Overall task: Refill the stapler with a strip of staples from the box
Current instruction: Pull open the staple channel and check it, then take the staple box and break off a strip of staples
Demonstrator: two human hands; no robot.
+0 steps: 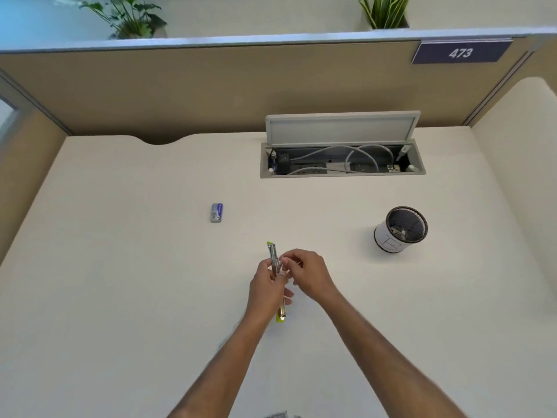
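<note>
We see both hands meeting over the middle of a pale desk [120, 267]. The left hand [266, 289] is closed around a stapler [273, 257] with lime-green ends, holding it lengthwise so that one green tip sticks out beyond the fingers on the far side and the other green tip shows below the palm on the near side. The stapler looks opened out, with a metal channel showing above the left fingers. The right hand [307, 274] sits just beside the left, its fingertips pinched together right at that metal part; something small and pale seems to be between them, but it is too small for us to say whether it is a strip of staples.

The box of staples [216, 212], small and blue-grey, lies on the desk well beyond the left hand and off to its left, apart from everything else. Beyond the right hand and off to its right stands a round mesh pen cup [401, 229] with a white band around it and a few small items inside. Farther away, straight beyond the hands, a cable hatch [342, 159] in the desk is propped open, showing sockets and grey cables. Behind it runs a tan partition [211, 86] carrying a dark sign [461, 52] reading 473, with plants [129, 16] on top.
</note>
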